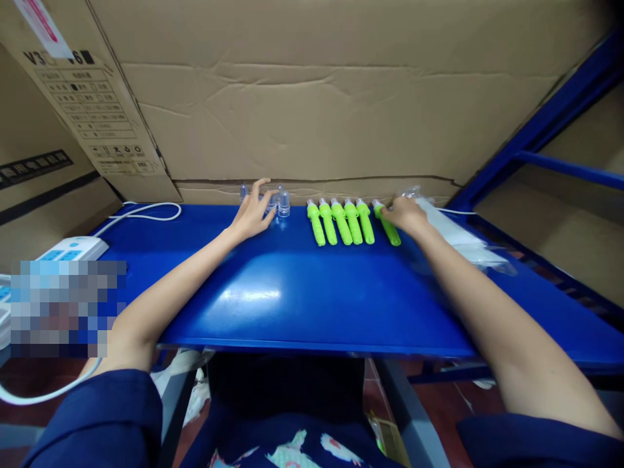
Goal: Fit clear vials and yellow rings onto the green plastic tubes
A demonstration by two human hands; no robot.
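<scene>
My left hand (pixel 254 211) reaches over several small clear plastic caps (pixel 283 205) at the back of the blue table. Its fingers are spread, and the hand hides some of the caps. On the other side, my right hand (pixel 408 213) has its fingers curled at the upper part of a bright green pen-shaped thing (pixel 391 232) with a clear tip. Left of it, several matching green pen-shaped things (pixel 341 222) lie side by side in a row, clear tips towards the back. A clear plastic bag (pixel 451 227) with white contents lies beside and partly behind my right hand.
A large cardboard sheet (pixel 312 117) stands along the back of the blue table (pixel 312 305). A white power strip (pixel 73 250) with a cable lies at the left. Blue metal bars (pixel 546 110) rise at the right. A blurred patch covers part of the left side.
</scene>
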